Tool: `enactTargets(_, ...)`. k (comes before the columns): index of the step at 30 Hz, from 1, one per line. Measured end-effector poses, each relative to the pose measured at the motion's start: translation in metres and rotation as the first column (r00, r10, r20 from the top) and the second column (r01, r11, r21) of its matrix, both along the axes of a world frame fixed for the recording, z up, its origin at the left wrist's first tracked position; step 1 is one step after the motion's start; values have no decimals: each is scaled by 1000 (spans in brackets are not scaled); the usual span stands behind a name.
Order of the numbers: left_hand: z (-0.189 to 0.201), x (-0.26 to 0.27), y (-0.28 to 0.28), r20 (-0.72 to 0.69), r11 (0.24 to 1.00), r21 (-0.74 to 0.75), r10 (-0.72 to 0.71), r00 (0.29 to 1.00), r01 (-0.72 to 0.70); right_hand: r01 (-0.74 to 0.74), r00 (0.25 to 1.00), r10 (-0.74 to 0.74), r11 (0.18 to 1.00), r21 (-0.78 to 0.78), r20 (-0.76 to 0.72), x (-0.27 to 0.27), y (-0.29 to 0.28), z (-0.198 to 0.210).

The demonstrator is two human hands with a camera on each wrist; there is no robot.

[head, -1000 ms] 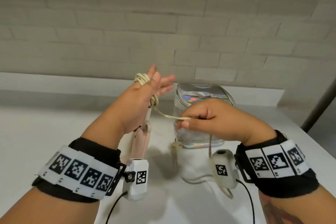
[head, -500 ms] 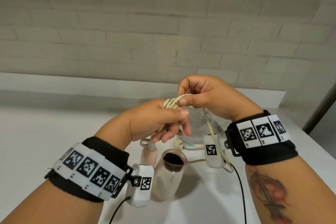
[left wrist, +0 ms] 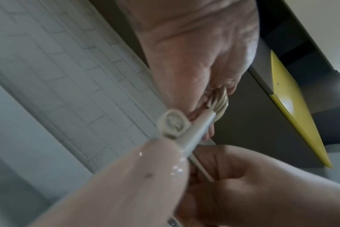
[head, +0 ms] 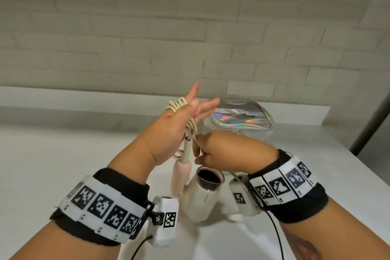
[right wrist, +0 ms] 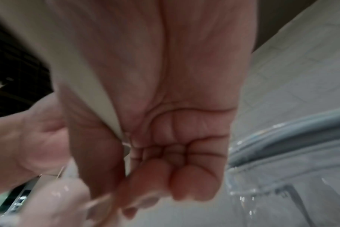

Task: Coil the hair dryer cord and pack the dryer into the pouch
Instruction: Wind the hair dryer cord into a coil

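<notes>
Right hand sits nearest, fingers curled into a fist around the free run of the cord, feeding it up toward the left hand. Just below the two hands hangs the hair dryer, its dark round opening facing up and its pink handle dangling from the cord end. A little beyond, the left hand stands raised with fingers straight and spread, several turns of cord wound around it. Farthest off, the shiny pouch lies on the white table near the wall, not yet holding the dryer.

To wind well, I would keep the fingers on the left hand spread so the loops stay even, and let the cord slip through the right fist under light tension, laying each turn beside the last one. The hanging dryer may swing and tug the loops loose.

Only the left wrist view shows the loops bunched in the palm and a small round tab by the cord's stiff sleeve. Only the right wrist view shows the cord passing inside the closed fist.
</notes>
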State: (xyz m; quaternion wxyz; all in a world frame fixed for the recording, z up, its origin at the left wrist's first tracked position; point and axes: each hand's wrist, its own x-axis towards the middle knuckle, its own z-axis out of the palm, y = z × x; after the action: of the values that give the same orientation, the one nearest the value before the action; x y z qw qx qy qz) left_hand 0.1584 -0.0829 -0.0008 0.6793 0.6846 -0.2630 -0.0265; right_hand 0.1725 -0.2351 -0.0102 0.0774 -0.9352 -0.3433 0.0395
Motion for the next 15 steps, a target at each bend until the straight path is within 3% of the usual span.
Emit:
enactTargets(2, 2, 0, 4, 111, 953, 276, 98, 989, -126, -14, 1000, 13, 999, -45, -22, -9, -8, 11)
enactTargets(4, 3, 2, 9, 152, 879, 430, 155, 976, -206, -36, 995, 32, 998, -42, -92, -17, -16, 26)
enactTargets(8, 7, 2, 14, 195, 786, 574, 142, 970, -230, -27, 977, 45, 996, 86, -208, -20, -30, 56)
enactTargets(12, 17, -6, 11, 120, 766, 637, 15, 993, -89, -12, 951, 113, 944, 330, -288, -15, -46, 71)
enactTargets(15, 10, -3, 12, 133, 698, 710, -3, 991, -93, -11, 940, 159, 898, 439, -303, -6, -51, 69)
